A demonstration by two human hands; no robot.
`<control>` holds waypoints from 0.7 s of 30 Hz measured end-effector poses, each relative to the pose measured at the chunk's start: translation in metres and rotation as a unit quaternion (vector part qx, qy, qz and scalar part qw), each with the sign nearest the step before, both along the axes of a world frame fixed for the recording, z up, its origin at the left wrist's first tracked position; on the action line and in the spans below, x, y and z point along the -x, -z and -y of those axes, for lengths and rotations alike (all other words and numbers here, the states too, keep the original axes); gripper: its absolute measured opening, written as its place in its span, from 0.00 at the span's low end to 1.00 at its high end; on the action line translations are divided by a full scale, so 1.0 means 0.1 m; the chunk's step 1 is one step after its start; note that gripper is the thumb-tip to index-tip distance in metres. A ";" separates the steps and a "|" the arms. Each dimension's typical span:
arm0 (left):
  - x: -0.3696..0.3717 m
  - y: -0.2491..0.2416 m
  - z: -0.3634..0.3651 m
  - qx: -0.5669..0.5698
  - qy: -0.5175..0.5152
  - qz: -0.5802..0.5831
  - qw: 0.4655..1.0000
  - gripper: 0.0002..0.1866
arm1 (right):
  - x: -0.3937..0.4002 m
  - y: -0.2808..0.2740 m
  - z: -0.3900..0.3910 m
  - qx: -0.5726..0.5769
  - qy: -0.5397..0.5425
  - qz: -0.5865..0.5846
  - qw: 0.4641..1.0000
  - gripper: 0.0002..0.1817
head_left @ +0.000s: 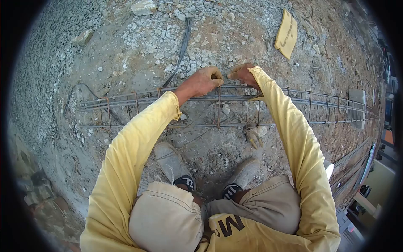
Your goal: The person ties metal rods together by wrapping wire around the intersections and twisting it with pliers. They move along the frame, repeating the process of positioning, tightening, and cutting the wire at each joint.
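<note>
A long steel rebar cage [218,101], with bars joined by stirrups, runs left to right in front of me. My left hand [203,82] is closed with thumb and forefinger pinched, at the cage's far bar near a stirrup. Just to its right, my right hand [243,74] is also closed, fingertips pointing at the left hand across a narrow gap. Whatever the fingers hold is too small or hidden to make out. What looks like a pair of pincers [253,137] lies on the ground by the near bar, handles towards my feet.
Gravel [58,46] and loose stones cover the far side. A dark strip [183,50] and a yellow flat piece [287,34] lie beyond the cage. A grey block [356,108] sits at the cage's right end. My shoes [171,161] stand close to the near bar.
</note>
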State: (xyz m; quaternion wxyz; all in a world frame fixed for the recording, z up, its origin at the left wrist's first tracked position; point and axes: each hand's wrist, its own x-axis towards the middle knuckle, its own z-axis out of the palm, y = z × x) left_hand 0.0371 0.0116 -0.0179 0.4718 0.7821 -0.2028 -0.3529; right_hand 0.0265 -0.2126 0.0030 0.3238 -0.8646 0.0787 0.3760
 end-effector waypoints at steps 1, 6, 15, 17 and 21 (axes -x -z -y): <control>-0.01 0.02 0.02 0.000 0.008 0.007 1.000 0.10 | 0.01 0.07 0.03 -0.011 0.011 0.015 1.000 0.21; -0.07 0.17 0.07 0.009 0.015 -0.032 0.999 0.07 | 0.08 0.28 0.04 -0.037 0.039 0.070 0.996 0.19; -0.05 0.19 0.08 0.050 0.015 -0.018 0.998 0.09 | 0.13 -0.19 -0.02 0.064 -0.154 0.000 0.986 0.24; -0.06 0.18 0.07 0.042 0.030 -0.016 0.999 0.08 | 0.13 -0.27 -0.01 0.067 -0.163 -0.002 0.984 0.26; -0.10 0.02 0.11 0.011 0.071 -0.018 0.997 0.07 | 0.05 -0.29 0.02 0.074 -0.161 -0.085 0.981 0.26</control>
